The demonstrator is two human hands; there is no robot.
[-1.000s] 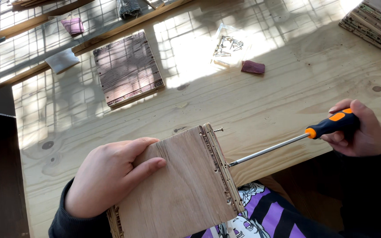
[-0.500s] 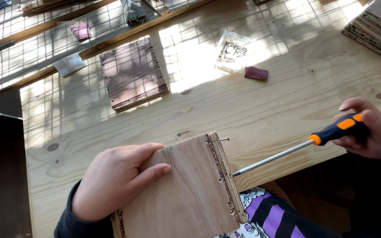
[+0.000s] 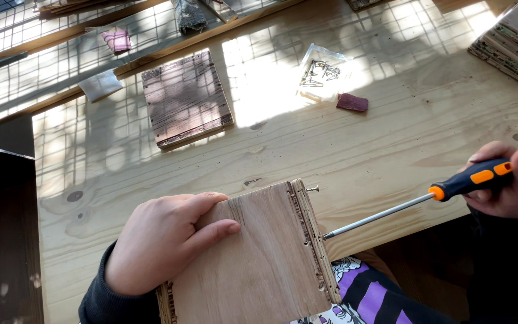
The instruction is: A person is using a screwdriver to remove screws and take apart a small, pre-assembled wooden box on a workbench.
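- Right now my left hand point(image 3: 163, 243) is pressing flat, fingers spread, on the plywood box point(image 3: 259, 258) at lower centre of the tabletop point(image 3: 391, 156).
- My right hand point(image 3: 505, 186) is gripping the screwdriver point(image 3: 415, 201), fingers wrapped tight, its tip meeting the box's right edge.

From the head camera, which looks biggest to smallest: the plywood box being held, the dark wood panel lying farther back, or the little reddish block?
1. Plywood box, though it sits nearest the camera, which enlarges it.
2. Dark wood panel.
3. Reddish block, clearly smallest.
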